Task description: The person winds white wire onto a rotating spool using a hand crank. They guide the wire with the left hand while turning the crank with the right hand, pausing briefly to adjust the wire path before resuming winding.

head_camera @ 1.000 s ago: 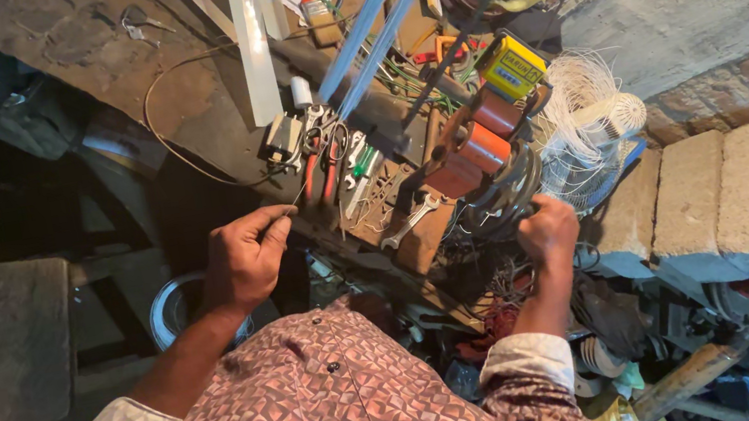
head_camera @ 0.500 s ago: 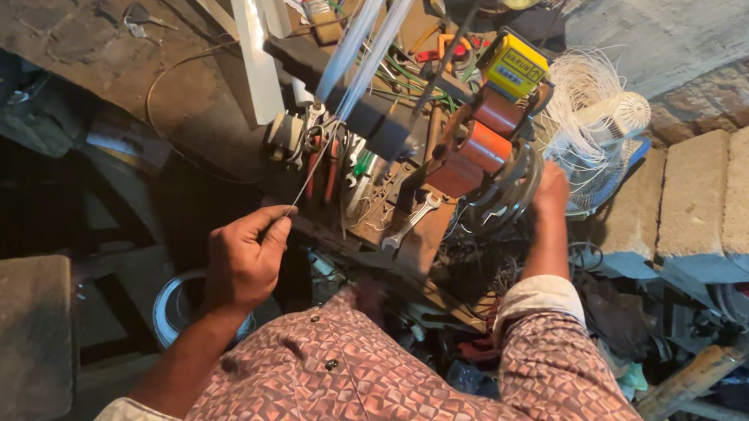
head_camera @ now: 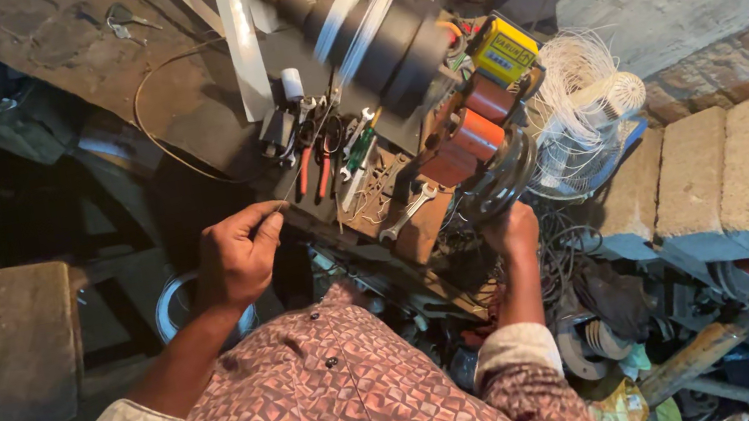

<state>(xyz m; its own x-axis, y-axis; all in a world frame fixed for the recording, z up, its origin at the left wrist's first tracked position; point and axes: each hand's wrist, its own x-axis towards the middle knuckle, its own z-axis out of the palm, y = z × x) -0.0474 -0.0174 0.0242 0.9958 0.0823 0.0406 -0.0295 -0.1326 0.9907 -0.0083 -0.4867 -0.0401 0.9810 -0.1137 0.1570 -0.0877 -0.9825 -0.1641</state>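
Where fingers (head_camera: 267,220) pinch, thin wire (head_camera: 303,177).

Near the centre of the frame the left hand (head_camera: 239,259) pinches a thin wire (head_camera: 306,166) that runs up toward a dark, blurred cylinder (head_camera: 383,47) at upper centre. Right of centre, the right hand (head_camera: 512,230) closes its grip on a dark metal wheel (head_camera: 497,185). Between them, pliers (head_camera: 315,154) and a spanner (head_camera: 407,211) lie on the cluttered bench (head_camera: 204,97). A white fan guard (head_camera: 581,110) sits at right.
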